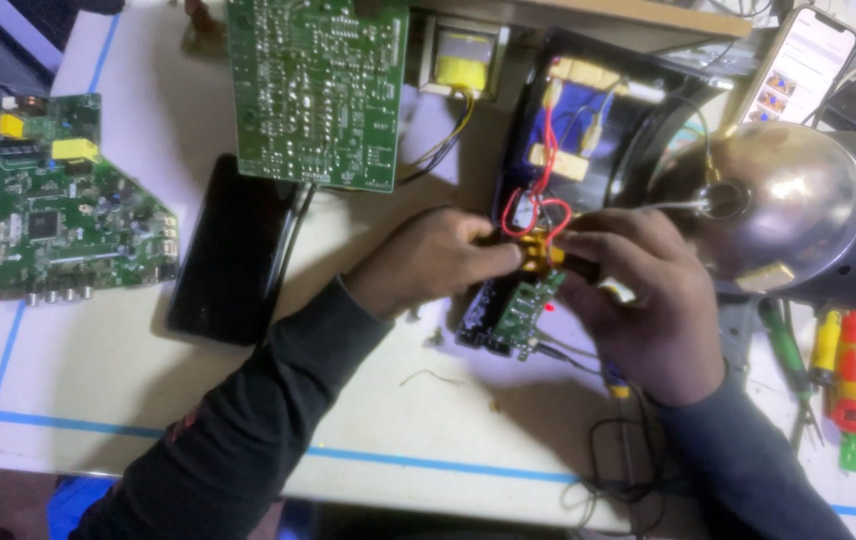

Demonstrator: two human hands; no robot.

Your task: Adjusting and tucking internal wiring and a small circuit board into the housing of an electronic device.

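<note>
Pinching a small yellow part (538, 255) with left hand (428, 260) and right hand (638, 300), fingers clamped on it. Hovering over a small green board (523, 310); red wires (538, 215) looping at twelve o'clock.

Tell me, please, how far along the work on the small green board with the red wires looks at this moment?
Done: the black casing lies open, its innards exposed. In hand: left hand and right hand pinch a yellow part above the small green board, red wires attached. Left: casing unclosed; screwdrivers idle at right.
</note>
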